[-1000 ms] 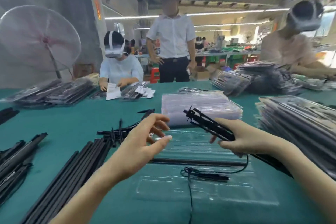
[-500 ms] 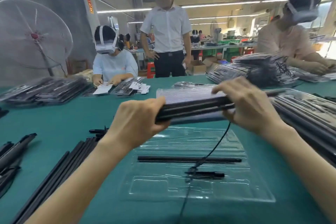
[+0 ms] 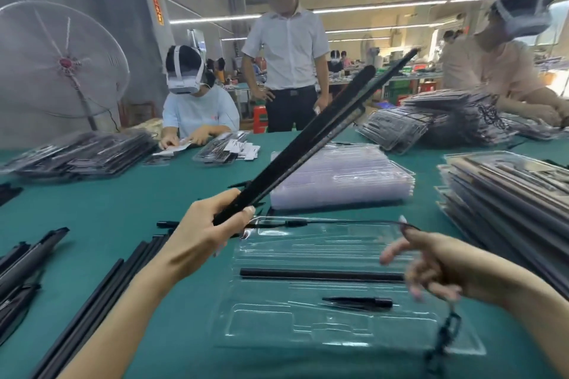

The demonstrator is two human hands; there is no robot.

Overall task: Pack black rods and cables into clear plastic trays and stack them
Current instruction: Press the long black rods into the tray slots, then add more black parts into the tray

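Since the earlier frame my right hand has released the long black folded rod assembly, now gripped only by my left hand, its long axis rising far-right above the clear plastic tray, right fingers loosely curled, holding its thin black cable.

Black rods tilt above clear tray holding one rod.
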